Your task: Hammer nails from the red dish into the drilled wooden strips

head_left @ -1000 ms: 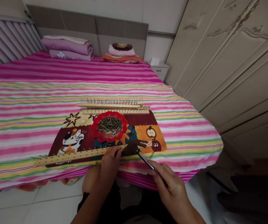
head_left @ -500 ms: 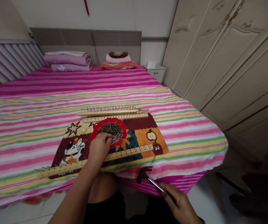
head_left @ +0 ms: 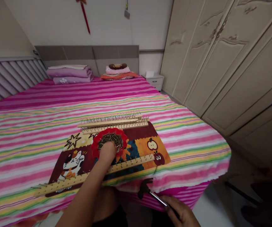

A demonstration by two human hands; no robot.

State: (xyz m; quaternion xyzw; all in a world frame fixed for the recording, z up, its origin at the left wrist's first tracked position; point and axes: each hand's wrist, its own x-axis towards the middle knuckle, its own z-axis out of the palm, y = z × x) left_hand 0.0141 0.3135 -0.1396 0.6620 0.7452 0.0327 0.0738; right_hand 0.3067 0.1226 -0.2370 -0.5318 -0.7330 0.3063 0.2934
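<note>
My left hand reaches into a red scalloped dish heaped with small metal nails; its fingertips are curled down among the nails and hidden from me. My right hand grips the handle of a small hammer, held low in front of the bed edge. A long wooden strip studded with a row of nails lies across a colourful cartoon mat between the dish and me.
Two more nail-studded wooden strips lie just beyond the dish. The bed has a pink striped cover, with folded bedding at the headboard. A cream wardrobe stands at the right, a small nightstand beside it.
My left hand left the near wooden strip and moved up into the red dish of nails. My right hand pulled the hammer back and down off the strip.
</note>
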